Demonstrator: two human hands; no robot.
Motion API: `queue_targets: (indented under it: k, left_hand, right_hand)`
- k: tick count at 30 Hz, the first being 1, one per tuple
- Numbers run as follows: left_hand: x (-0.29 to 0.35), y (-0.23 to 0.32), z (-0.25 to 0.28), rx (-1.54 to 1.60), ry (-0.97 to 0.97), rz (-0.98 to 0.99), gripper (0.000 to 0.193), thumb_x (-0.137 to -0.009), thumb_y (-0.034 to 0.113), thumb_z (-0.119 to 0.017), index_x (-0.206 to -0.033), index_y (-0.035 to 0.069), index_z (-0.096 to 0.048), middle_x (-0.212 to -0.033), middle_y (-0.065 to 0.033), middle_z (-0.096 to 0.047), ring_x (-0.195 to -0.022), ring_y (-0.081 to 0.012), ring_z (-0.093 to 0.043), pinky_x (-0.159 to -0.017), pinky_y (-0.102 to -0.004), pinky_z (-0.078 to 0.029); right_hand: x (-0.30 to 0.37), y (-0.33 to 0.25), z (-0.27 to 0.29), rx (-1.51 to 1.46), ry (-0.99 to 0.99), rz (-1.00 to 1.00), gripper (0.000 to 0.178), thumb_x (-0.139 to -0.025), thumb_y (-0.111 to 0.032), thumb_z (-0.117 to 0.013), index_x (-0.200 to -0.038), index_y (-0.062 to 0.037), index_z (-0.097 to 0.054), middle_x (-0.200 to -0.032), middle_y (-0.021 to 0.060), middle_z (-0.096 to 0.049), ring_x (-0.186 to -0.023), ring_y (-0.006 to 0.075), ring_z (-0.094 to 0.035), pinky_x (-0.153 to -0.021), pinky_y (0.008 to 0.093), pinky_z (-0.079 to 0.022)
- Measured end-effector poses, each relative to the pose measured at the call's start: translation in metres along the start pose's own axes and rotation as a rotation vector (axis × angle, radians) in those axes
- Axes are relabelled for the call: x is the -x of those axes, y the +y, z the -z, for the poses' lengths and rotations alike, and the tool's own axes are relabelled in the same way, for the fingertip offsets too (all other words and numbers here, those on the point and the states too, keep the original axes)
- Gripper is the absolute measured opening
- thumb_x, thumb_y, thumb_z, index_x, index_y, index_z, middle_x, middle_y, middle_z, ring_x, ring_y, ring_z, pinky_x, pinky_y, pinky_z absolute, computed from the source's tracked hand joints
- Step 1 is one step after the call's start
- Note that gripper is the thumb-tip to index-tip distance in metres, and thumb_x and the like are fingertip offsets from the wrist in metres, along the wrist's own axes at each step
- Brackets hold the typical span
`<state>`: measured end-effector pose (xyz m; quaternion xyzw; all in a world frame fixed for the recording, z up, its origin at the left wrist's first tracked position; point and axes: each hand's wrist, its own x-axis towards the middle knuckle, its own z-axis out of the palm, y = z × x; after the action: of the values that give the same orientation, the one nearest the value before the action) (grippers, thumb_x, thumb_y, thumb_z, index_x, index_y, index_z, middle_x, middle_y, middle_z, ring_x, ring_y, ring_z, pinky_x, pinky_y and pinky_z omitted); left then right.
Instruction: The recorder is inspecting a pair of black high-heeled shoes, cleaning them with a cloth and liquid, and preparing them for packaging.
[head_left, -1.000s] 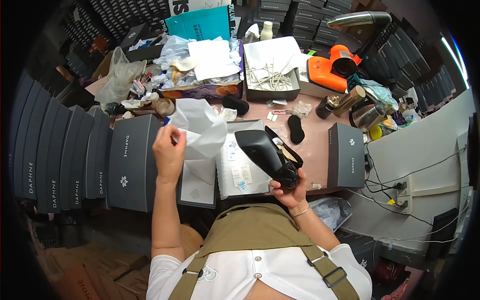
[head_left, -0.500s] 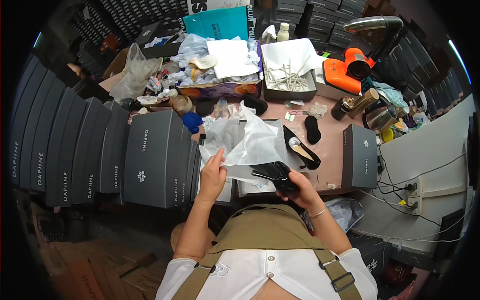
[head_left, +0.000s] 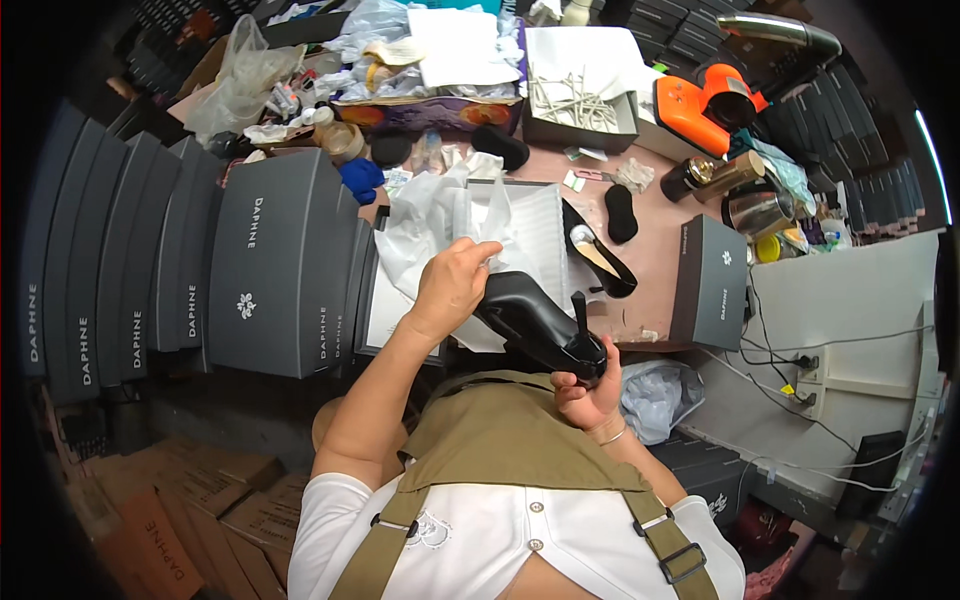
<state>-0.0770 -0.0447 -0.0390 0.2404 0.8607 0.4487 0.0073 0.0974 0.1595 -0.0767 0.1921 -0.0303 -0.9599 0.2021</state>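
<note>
A glossy black high-heeled shoe (head_left: pixel 535 318) lies sole up across my front, its thin heel pointing upward. My right hand (head_left: pixel 592 392) is closed round its heel end. At its toe, my left hand (head_left: pixel 455 290) is closed with bent fingers against the shoe; part of the grip is hidden. Beneath and beyond is an open shoebox lined with white tissue paper (head_left: pixel 425 215), crumpled on the left. A matching black shoe (head_left: pixel 598 250) rests on the table right of the box, with a pale wad inside it.
Grey shoeboxes (head_left: pixel 265 265) stand in a row at the left, and another shoebox (head_left: pixel 712 285) is at the right. Farther back are a box of white sticks (head_left: pixel 575 100), an orange device (head_left: pixel 690 115) and a purple carton (head_left: pixel 430 112). Cables (head_left: pixel 800 385) hang along the right-hand wall.
The shoe has been turned, so its sole and heel face up. My left hand has moved right from the tissue paper to the toe; my right hand has come slightly nearer to me.
</note>
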Motion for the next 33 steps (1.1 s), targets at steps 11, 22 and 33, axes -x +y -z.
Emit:
queue_targets:
  k: [11, 22, 33]
  left_hand:
    - [-0.004, 0.028, -0.021, 0.237, -0.341, -0.023, 0.049, -0.08, 0.035, -0.073, -0.113, 0.0, -0.06, -0.117, -0.0156, -0.059, -0.116, -0.0313, -0.053, -0.099, -0.0374, -0.041]
    - [0.013, 0.05, -0.025, 0.018, -0.332, -0.031, 0.088, -0.058, 0.046, -0.085, -0.124, -0.001, -0.051, -0.125, -0.0202, -0.048, -0.117, -0.0368, -0.047, -0.101, -0.0432, -0.037]
    - [0.017, 0.01, -0.008, 0.378, -0.339, 0.197, 0.038, -0.081, 0.018, -0.073, -0.112, -0.002, -0.063, -0.11, -0.0155, -0.064, -0.104, -0.0228, -0.06, -0.091, -0.0304, -0.046]
  right_hand:
    - [0.02, -0.01, -0.003, 0.035, 0.045, 0.101, 0.054, -0.089, -0.058, -0.044, -0.116, -0.014, -0.062, -0.104, 0.0071, -0.064, -0.072, 0.0252, -0.054, -0.048, 0.0259, -0.043]
    - [0.017, -0.015, -0.003, 0.119, -0.055, 0.049, 0.052, -0.089, -0.051, -0.049, -0.12, -0.0094, -0.058, -0.106, 0.0108, -0.063, -0.066, 0.0272, -0.057, -0.042, 0.0266, -0.042]
    - [0.014, -0.011, 0.014, 0.007, -0.072, -0.031, 0.05, -0.089, -0.053, -0.049, -0.114, -0.011, -0.061, -0.099, 0.0076, -0.063, -0.063, 0.0214, -0.05, -0.041, 0.0233, -0.039]
